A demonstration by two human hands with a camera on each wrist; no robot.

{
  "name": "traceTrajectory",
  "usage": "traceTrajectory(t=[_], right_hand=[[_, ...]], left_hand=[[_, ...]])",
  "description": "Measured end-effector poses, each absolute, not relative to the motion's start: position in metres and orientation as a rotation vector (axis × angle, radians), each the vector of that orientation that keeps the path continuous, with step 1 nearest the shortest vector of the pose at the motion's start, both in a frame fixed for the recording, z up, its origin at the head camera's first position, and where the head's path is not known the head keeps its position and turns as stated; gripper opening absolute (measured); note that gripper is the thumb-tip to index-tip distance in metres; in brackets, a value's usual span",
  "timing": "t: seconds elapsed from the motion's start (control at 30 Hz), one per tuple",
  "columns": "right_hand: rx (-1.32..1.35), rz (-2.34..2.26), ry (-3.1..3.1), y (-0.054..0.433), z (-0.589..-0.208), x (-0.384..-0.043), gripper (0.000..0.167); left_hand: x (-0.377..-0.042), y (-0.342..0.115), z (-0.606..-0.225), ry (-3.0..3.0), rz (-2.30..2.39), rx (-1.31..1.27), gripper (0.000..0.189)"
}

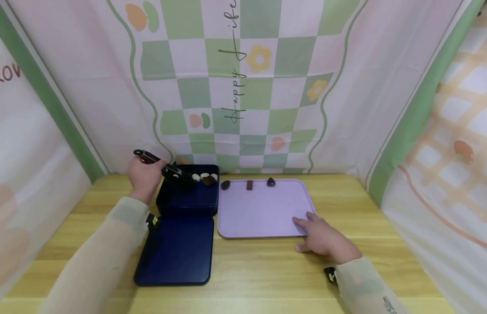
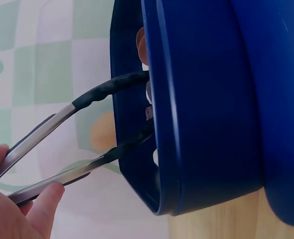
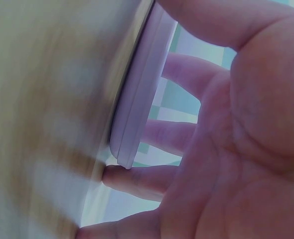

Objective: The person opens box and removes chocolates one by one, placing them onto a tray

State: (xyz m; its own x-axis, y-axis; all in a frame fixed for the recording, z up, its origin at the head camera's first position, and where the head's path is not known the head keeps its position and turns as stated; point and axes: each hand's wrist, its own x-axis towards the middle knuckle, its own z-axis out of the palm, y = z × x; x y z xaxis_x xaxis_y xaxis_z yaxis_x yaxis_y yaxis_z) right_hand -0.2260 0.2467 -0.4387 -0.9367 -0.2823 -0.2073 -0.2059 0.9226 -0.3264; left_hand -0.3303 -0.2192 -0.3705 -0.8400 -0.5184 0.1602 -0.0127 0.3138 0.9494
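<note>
My left hand (image 1: 145, 178) grips a pair of tongs (image 2: 62, 178) with metal arms and black ends. The tong ends reach into a dark blue box (image 1: 188, 210), their tips hidden behind its wall in the left wrist view. White pieces (image 1: 196, 177) and brown chocolate-like pieces (image 1: 208, 180) lie inside. My right hand (image 1: 324, 237), fingers spread, rests at the near right corner of a lilac tray (image 1: 263, 213). Along the tray's far edge sit a dark oval piece (image 1: 225, 185), a brown rectangular piece (image 1: 249, 185) and a dark pointed piece (image 1: 271, 182).
A flat dark blue lid (image 1: 176, 250) lies on the wooden table (image 1: 259, 270) in front of the box. The box stands close to the tray's left side. A patterned curtain (image 1: 263, 100) hangs behind the table, with more cloth at both sides.
</note>
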Motion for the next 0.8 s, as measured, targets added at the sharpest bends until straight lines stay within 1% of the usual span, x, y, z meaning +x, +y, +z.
traceTrajectory(t=[0.8], right_hand=[[-0.375,-0.441,2.832,0.245,-0.437,-0.225,0.081]], left_hand=[[-0.335,-0.204,-0.376,-2.134,-1.557,0.406,0.041]])
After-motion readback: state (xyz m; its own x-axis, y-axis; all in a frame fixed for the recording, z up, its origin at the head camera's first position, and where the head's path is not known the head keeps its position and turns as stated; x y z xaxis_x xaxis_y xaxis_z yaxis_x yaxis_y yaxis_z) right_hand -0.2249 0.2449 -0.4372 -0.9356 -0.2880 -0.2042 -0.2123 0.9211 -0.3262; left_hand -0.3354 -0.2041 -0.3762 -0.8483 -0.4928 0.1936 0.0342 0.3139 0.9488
